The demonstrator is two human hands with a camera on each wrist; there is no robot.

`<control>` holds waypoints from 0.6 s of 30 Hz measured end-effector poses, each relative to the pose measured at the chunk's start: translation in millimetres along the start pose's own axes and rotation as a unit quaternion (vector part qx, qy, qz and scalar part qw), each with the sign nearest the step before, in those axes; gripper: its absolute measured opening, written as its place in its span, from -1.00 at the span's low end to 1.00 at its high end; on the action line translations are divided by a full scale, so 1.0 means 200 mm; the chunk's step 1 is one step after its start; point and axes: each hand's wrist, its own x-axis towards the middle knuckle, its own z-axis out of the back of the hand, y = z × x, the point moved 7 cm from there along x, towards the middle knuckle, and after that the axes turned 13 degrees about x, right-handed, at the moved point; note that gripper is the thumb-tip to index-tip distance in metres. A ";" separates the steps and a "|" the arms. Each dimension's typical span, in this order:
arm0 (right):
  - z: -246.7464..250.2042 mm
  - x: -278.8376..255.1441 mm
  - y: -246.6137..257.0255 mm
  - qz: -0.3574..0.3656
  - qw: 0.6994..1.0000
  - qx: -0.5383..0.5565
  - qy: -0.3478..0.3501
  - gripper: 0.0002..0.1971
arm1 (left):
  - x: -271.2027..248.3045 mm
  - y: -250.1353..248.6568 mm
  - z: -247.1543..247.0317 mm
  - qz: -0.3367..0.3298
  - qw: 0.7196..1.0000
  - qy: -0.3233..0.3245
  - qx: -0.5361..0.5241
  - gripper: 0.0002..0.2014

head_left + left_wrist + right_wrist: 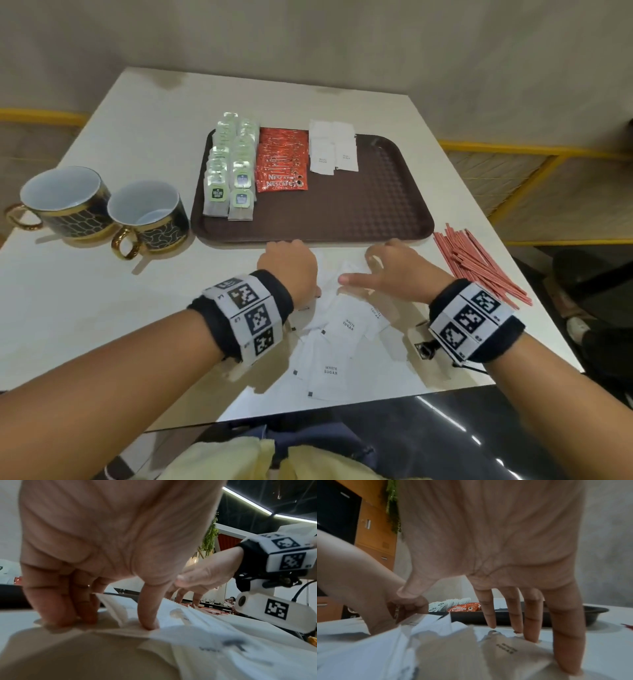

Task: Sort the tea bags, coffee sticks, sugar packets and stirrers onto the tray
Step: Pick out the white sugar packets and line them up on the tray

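White sugar packets point(337, 334) lie pinched by left hand point(289, 270), under right hand's point(399, 270) straight fingertips.

On the table point(137, 113) the tray point(359, 205) lies centrally, far from the person. On its far left part stand 2 rows of tea bags point(229, 171), coffee sticks point(281, 161) just right of them, then sugar packets point(332, 147) (some overhanging the far rim). 2 cups point(102, 209) sit left of the tray, stirrers point(479, 263) right of it. Loose sugar packets point(339, 346) lie before the tray, under both hands.
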 end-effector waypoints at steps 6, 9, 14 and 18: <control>-0.05 0.03 0.16 0.038 0.999 0.024 0.008 -0.32 | 0.03 0.01 0.02 -0.027 0.996 0.013 -0.079 -0.41; -0.06 0.04 0.18 0.031 0.996 0.070 0.040 -0.45 | 0.06 0.05 0.05 -0.055 0.990 0.024 -0.126 -0.57; 0.08 0.06 0.20 0.076 0.984 0.162 0.019 -0.81 | 0.10 0.19 0.13 -0.047 0.947 -0.007 -0.318 -0.85; 0.21 0.04 0.22 0.094 0.959 0.267 0.003 -0.94 | 0.07 0.30 0.23 -0.036 0.895 -0.040 -0.443 -0.81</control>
